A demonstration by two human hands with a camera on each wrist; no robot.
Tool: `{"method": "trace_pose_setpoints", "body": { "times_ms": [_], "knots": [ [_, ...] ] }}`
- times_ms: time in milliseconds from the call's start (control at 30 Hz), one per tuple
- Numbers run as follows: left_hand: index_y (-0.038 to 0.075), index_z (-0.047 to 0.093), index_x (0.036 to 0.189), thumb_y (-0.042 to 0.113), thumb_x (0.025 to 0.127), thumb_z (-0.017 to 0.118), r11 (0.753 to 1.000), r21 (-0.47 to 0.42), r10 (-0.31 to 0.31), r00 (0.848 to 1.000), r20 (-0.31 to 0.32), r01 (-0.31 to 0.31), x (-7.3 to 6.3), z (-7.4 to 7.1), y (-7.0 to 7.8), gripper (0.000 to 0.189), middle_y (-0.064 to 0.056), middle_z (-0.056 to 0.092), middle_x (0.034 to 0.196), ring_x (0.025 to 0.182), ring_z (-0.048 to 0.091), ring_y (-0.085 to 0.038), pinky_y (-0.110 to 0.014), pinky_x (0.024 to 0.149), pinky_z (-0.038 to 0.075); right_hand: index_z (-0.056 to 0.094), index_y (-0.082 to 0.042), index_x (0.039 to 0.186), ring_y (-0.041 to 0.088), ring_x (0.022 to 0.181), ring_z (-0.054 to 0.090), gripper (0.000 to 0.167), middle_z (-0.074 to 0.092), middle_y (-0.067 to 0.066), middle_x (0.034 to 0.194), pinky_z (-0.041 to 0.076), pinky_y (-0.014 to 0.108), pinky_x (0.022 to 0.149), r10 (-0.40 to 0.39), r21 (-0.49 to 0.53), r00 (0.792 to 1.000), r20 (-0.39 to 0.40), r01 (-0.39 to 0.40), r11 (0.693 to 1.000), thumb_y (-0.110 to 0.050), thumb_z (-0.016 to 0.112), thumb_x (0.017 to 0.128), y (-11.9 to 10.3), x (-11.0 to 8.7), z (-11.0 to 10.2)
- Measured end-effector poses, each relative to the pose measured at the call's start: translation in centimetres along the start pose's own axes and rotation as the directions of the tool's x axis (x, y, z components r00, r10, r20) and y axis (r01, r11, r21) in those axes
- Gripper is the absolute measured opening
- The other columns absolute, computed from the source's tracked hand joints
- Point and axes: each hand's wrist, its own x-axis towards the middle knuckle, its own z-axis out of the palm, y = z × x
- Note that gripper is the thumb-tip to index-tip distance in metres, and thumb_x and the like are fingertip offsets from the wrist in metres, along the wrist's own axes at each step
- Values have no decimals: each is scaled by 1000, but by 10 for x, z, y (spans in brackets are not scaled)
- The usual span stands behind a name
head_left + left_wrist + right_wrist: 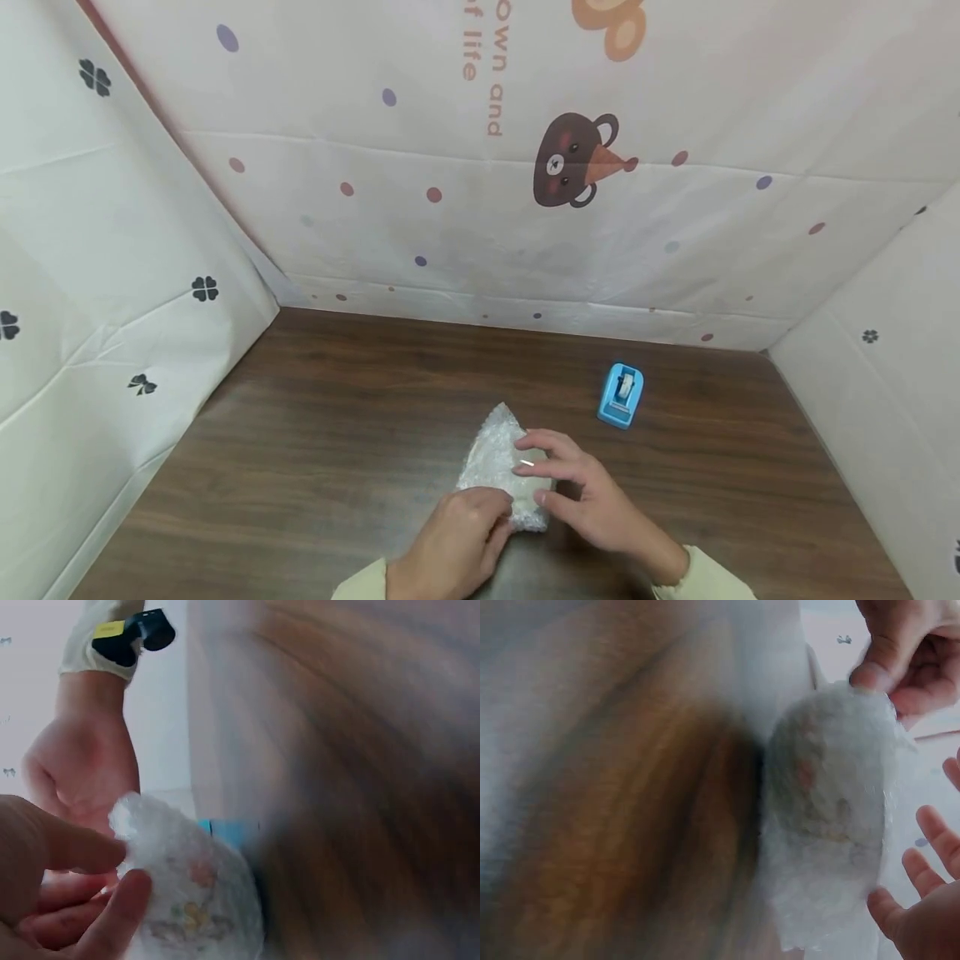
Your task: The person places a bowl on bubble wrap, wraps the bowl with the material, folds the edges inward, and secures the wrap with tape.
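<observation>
A rounded object with faint coloured markings lies wrapped in clear bubble wrap (489,454) on the table; the layers blur what kind of object it is. With thumb and fingers, my left hand (459,533) pinches the wrap at its near left edge. Over the bundle's right side, my right hand (588,492) spreads its fingers loosely. A small pale strip (527,462), perhaps tape, shows at one of its fingers. In the right wrist view the bubble wrap (829,810) looks bulged, its loose end crumpled.
A blue tape dispenser (621,396) stands on the dark wooden table (360,400), beyond my right hand. White patterned sheets (450,233) rise behind the table and along both sides.
</observation>
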Motion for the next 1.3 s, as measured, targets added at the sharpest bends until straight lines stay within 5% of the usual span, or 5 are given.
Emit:
{"method": "trace_pose_setpoints", "body": {
  "times_ms": [167, 567, 800, 1000, 1300],
  "knots": [
    [2, 59, 120, 20, 100, 69, 978, -116, -176, 984, -16, 173, 0, 3, 8, 29, -4, 81, 98, 79, 75, -1, -16, 67, 58, 78, -20, 121, 16, 146, 43, 35, 61, 8, 144, 42, 36, 115, -53, -37, 998, 21, 54, 998, -2, 70, 93, 0, -8, 2],
    [16, 63, 82, 18, 105, 62, 985, -94, -147, 988, -56, 141, 5, 4, 8, 23, 12, 55, 64, 61, 40, 9, -6, 55, 32, 79, -32, 114, 23, 145, 43, 42, 61, 4, 146, 42, 36, 115, -93, -249, 996, -20, 85, 965, -1, 75, 86, -3, -10, 5],
    [16, 59, 77, 11, 101, 66, 990, -94, -113, 992, -46, 109, 6, 6, 8, 25, 12, 50, 62, 60, 35, 9, -5, 53, 30, 77, -22, 120, 38, 139, 51, 39, 62, 11, 143, 37, 70, 111, -127, -726, 987, -95, 18, 688, -12, 70, 83, 0, 0, -4],
    [16, 61, 79, 12, 101, 65, 990, -83, -119, 992, -35, 116, 5, 4, 8, 22, 12, 51, 65, 61, 38, 8, -6, 55, 31, 73, -4, 122, 15, 94, 70, 24, 77, 6, 106, 60, 33, 80, 328, -116, 939, -104, -339, 934, -13, 62, 103, -16, 9, -11],
    [16, 60, 82, 13, 100, 67, 998, -57, -43, 994, -102, 37, 4, 7, 8, 20, 12, 47, 65, 64, 35, 8, -6, 58, 29, 51, 9, 134, 5, 52, 52, 39, 75, 4, 82, 37, 17, 45, 641, 441, 731, 234, -667, 600, -15, 56, 103, -30, 27, -6]
  ]
}}
